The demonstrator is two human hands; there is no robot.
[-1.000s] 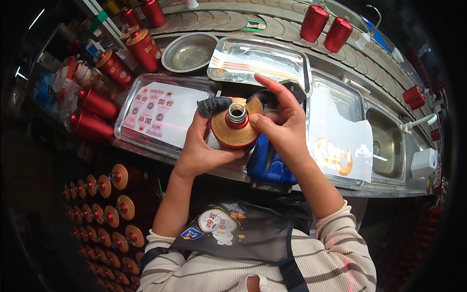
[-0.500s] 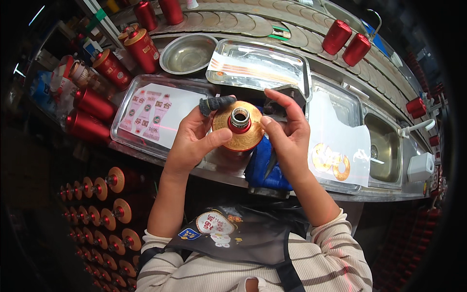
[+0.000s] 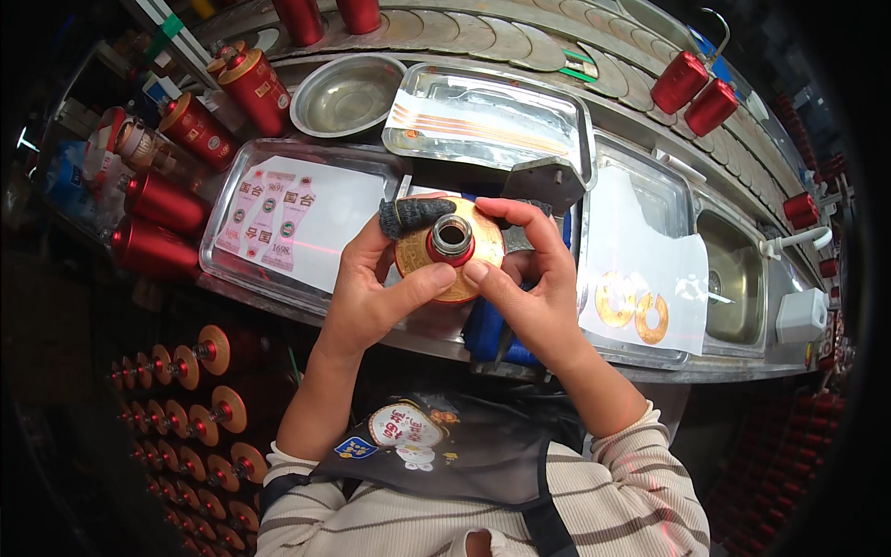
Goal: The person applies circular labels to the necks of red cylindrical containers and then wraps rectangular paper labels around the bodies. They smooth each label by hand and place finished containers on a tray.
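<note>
Both of my hands grip a red bottle with a round gold shoulder (image 3: 485, 239), its open metal-rimmed neck pointing up at me. My left hand (image 3: 364, 292) wraps its left side, the thumb pressed on the gold near the neck. A dark grey finger cover (image 3: 415, 214) sits on a finger of that hand, lying along the shoulder's far edge. From the right, my right hand (image 3: 538, 302) rests its thumb on the gold beside the neck and its forefinger along the far rim. The bottle's lower body is mostly hidden under the shoulder. Behind my right hand is a blue support (image 3: 484, 330).
A metal tray (image 3: 212, 243) on the left holds pink-and-white labels (image 3: 271, 215); another (image 3: 661, 357) on the right holds gold ring stickers (image 3: 615, 300). A tray with orange strips (image 3: 492, 76), a bowl (image 3: 348, 93), a sink (image 3: 733, 316) and a conveyor (image 3: 473, 35) with red bottles (image 3: 679, 81) lie around.
My right hand has closed in on the bottle, its thumb and forefinger now pressing the gold shoulder. My left thumb has moved towards the neck. Bottles on the conveyor have shifted right.
</note>
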